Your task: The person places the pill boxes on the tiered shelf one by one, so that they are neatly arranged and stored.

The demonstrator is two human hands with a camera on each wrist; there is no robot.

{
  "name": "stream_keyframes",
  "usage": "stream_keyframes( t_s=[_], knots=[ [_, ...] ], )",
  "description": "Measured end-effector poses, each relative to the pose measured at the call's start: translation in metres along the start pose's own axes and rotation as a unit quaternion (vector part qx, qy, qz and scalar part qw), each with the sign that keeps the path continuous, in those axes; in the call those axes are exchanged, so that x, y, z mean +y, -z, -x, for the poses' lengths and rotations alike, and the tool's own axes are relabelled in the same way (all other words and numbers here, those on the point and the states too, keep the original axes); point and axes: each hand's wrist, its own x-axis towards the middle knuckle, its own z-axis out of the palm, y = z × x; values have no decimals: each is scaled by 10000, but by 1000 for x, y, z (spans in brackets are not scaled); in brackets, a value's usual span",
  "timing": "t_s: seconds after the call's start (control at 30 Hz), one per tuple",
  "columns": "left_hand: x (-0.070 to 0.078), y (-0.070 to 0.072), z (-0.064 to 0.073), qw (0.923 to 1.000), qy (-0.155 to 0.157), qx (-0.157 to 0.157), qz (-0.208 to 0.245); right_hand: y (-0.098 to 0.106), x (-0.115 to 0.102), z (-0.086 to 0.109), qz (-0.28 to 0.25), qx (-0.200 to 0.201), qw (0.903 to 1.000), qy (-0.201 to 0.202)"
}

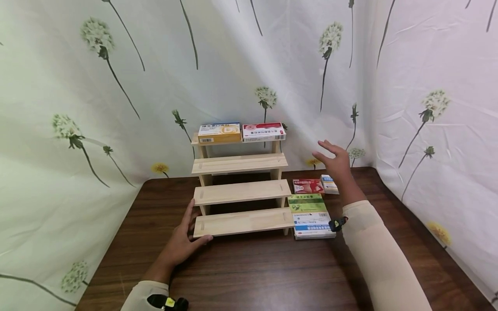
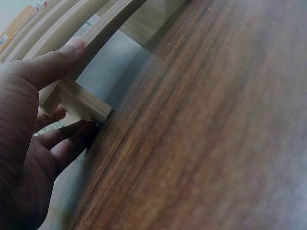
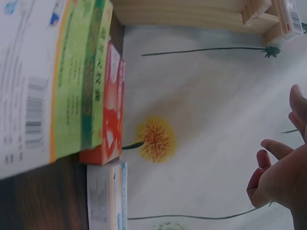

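Note:
A wooden four-step display rack [image 1: 242,191] stands on the table. My left hand [image 1: 180,245] grips its lower left end, thumb on the lowest step and fingers round the side support, as the left wrist view shows. My right hand [image 1: 337,166] is raised in the air right of the rack, fingers spread and holding nothing. On the top step lie an orange-and-white medicine box [image 1: 219,133] and a red-and-white medicine box [image 1: 263,132] side by side. Below the right hand are a red medicine box [image 1: 307,186] and a small white-and-blue box [image 1: 330,185].
A green medicine box [image 1: 307,203] and a white-and-blue medicine box [image 1: 312,224] lie against the rack's right side, nearer the front. The dark wooden table [image 1: 249,272] ends at a flower-printed cloth [image 1: 233,77] behind and on both sides.

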Motion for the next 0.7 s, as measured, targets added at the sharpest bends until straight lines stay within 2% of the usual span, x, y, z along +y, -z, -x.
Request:
stream_keyframes(
  t_s=[0.33, 0.57, 0.7],
  knots=[
    [-1, 0, 0, 10000, -8, -3, -16, 20, 26, 9, 207, -137, 9985, -493],
    [-1, 0, 0, 10000, -24, -3, -43, 34, 42, 16, 133, -225, 9922, -1218],
    [0, 0, 0, 10000, -3, -13, 3, 40, 52, 19, 150, -202, 9884, -1495]
  ],
)
